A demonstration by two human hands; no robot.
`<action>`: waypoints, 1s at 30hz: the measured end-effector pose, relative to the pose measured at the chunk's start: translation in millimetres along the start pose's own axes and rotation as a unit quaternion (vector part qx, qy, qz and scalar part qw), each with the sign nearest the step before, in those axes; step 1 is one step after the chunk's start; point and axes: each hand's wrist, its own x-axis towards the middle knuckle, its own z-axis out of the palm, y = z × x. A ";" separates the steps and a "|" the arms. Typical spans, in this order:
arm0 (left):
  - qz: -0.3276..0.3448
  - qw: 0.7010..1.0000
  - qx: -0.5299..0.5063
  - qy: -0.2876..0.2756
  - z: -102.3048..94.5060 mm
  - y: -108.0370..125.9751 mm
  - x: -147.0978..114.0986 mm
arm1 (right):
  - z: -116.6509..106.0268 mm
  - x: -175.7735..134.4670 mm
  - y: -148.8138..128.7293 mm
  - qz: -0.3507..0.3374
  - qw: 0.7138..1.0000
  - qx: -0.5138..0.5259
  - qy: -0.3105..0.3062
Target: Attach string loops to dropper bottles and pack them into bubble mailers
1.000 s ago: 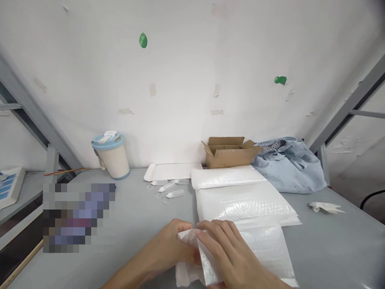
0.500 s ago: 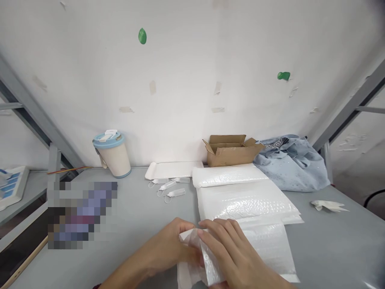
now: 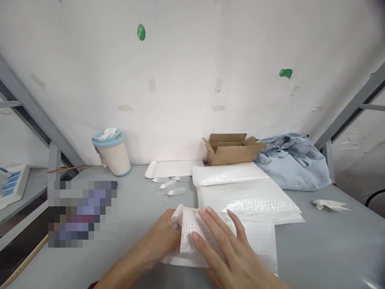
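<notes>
A white bubble mailer (image 3: 262, 241) lies in front of me, its left end curled over. My left hand (image 3: 165, 235) grips that curled end, its fingertips tucked out of sight in the fold. My right hand (image 3: 224, 249) lies over the mailer with fingers spread, the tips touching its bubbly surface. Just behind, more white bubble mailers (image 3: 240, 196) are stacked. Several small clear dropper bottles (image 3: 177, 192) with looped caps lie beyond my left hand.
Along the wall stand a cream tumbler (image 3: 112, 154) with a blue lid, an open cardboard box (image 3: 236, 154) and a light blue cloth bundle (image 3: 296, 168). A flat white packet (image 3: 174, 168) lies behind the bottles. A crumpled white scrap (image 3: 331, 205) is at right; a blurred-out item (image 3: 86, 210) is at left.
The mailer's end, bunched up between both hands before, now lies flatter and further left. My left hand has shifted left with it. My right hand's fingers have spread out over the mailer.
</notes>
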 end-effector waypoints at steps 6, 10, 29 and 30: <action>-0.024 0.991 -0.129 -0.035 0.9 11.4 -6.8 | -1.7 -0.7 -4.9 0.026 0.996 -0.074 0.029; -0.004 0.989 -0.148 -0.029 -3.3 7.4 -5.7 | -6.4 0.0 0.1 0.037 0.995 -0.094 0.017; 0.532 0.635 0.520 0.206 3.1 -31.3 12.8 | 5.3 -3.5 15.7 0.094 0.992 -0.005 0.079; 0.545 0.620 0.521 0.219 3.0 -32.2 13.2 | 2.9 -2.6 13.4 0.081 0.993 0.003 0.088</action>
